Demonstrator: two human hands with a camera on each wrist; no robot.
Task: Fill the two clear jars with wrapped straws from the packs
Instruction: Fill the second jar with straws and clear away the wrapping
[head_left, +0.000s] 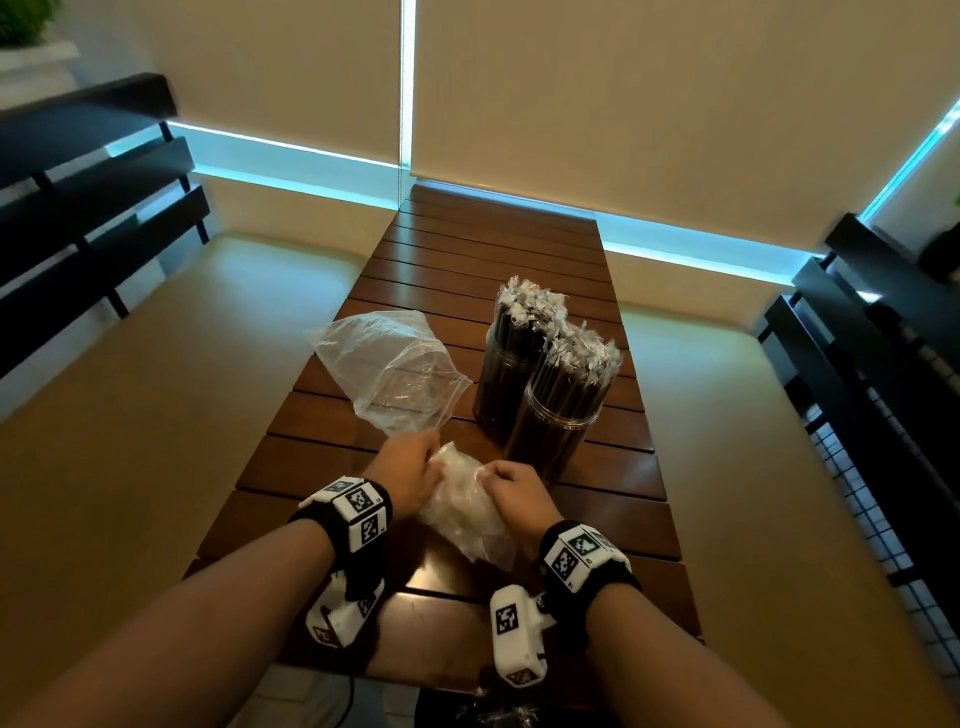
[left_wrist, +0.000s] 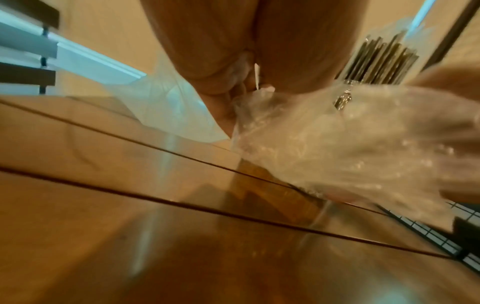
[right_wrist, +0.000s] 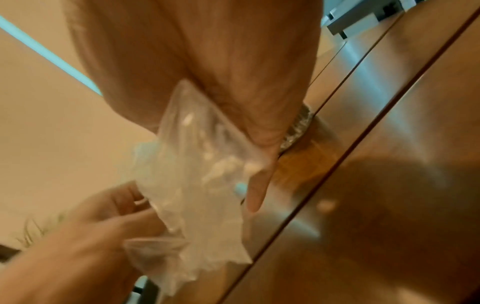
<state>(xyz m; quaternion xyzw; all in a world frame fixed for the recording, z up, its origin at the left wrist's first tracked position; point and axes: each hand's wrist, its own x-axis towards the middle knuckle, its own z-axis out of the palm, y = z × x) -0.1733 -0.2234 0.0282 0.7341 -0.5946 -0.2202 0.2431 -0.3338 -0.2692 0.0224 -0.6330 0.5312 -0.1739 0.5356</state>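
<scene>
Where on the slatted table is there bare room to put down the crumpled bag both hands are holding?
Free: the far slats beyond the two jars of straws, and the near slats by the left hand. Crowded: the middle, where the loose empty bag lies beside the jars, and the crumpled bag gripped also by the right hand.

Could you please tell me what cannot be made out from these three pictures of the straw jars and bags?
- Far clear jar: head view, partly hidden by the near clear jar.
- Crumpled clear plastic bag: contents unreadable; both wrist views are blurred.
- Left hand and right hand: fingertips buried in the bag.
- Slatted wooden table: near end hidden by forearms.
</scene>
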